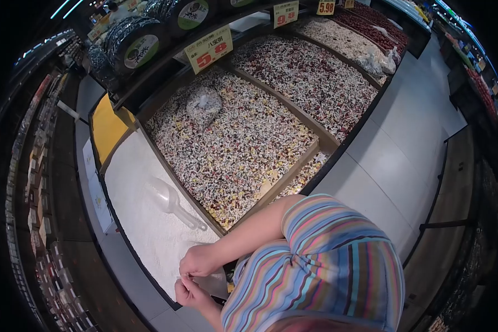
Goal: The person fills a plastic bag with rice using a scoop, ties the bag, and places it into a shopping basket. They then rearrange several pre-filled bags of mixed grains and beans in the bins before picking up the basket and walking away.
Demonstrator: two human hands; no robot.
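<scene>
My right hand [199, 260] is closed, fingertips pinched, over the near end of the white grain bin. Just below, my left hand [188, 291] is also closed, its thumb and fingers meeting those of the right. Between and beside them shows part of a pale, see-through plastic bag [216, 283]; its gathered edge is mostly hidden by my fingers. Beyond my hands a clear plastic scoop [169, 200] lies on the fine white grain [135, 182], its handle pointing toward my right wrist.
A wide bin of mixed grains and beans [232, 149] adjoins, with a tied bag [203, 106] on top. Wooden dividers [288, 99] separate further bins. Price signs [209, 48] and wrapped round packages [141, 50] stand behind. Tiled floor [393, 138] runs along the right; shelves [36, 182] stand left.
</scene>
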